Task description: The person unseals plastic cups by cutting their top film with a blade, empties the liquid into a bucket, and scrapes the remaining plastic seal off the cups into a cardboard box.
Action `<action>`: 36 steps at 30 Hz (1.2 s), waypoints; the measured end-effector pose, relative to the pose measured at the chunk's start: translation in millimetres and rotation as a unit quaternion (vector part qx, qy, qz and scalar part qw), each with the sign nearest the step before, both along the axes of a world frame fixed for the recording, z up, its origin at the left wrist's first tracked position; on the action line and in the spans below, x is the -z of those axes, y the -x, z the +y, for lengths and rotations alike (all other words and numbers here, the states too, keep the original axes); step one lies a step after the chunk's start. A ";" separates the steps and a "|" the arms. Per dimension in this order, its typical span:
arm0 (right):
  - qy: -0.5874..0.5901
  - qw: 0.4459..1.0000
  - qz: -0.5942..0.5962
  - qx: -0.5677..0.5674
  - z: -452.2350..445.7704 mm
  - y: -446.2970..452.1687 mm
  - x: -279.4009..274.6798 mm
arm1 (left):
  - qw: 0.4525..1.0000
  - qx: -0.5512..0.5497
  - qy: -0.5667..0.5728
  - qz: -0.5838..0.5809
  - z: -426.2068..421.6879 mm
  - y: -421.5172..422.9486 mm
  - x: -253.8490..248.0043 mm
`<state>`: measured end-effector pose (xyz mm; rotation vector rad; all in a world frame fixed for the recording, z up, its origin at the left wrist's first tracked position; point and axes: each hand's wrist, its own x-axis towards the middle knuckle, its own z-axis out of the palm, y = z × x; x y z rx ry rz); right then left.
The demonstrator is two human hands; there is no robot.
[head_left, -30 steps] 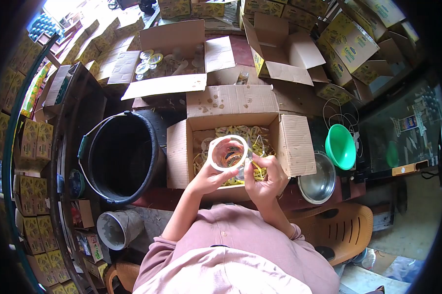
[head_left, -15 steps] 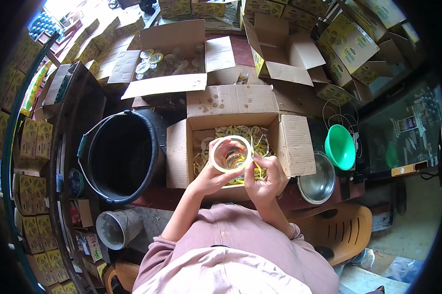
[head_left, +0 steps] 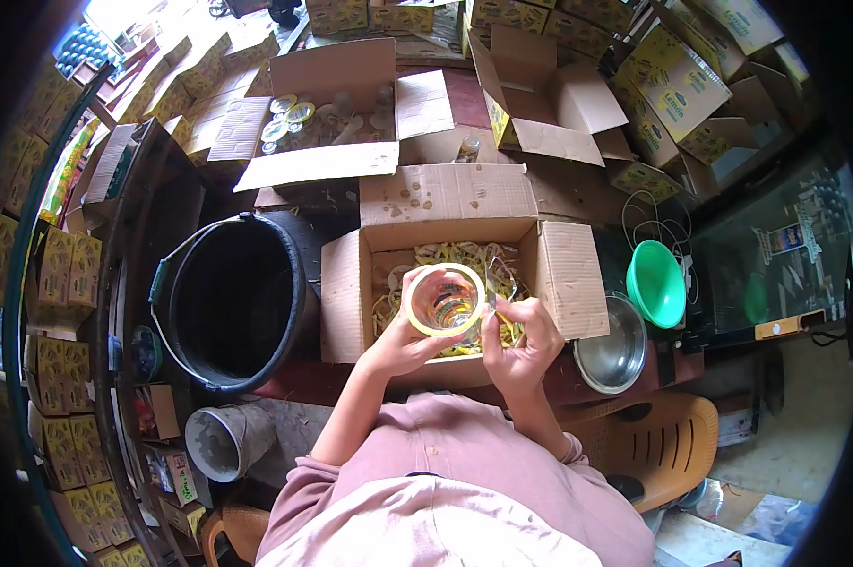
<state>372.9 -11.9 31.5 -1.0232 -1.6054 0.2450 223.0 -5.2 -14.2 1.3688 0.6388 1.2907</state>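
Above an open cardboard box, my left hand is wrapped round a clear plastic cup with a pale yellow rim, its mouth turned up toward me. Close to the cup's right side, my right hand pinches a small thin blade-like tool; its exact shape is hard to make out. Yellow and white strips lie in the box under both hands.
A large black bucket stands left of the box, with a grey bucket below it. A metal bowl and a green bowl sit to the right. Behind are open cartons, one holding cups and lids.
My right hand and the thin tool have moved slightly right, away from the cup's rim. The cup has tilted a little in my left hand.
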 end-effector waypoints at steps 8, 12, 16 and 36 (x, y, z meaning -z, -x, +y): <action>-0.001 1.000 -0.029 0.003 5.2 -1.0 -2.3 | 0.988 0.006 -0.072 0.136 -0.1 8.3 7.3; 0.013 1.000 -0.023 -0.010 9.6 -4.8 -2.4 | 0.997 0.030 -0.012 0.077 -1.9 5.9 1.3; 0.114 0.990 0.079 -0.016 21.1 -17.6 2.0 | 0.979 0.089 0.137 -0.119 -4.1 5.2 5.5; 0.121 0.992 0.019 -0.008 -14.9 -24.1 -6.7 | 0.991 -0.030 0.042 -0.126 -35.4 -9.4 -0.9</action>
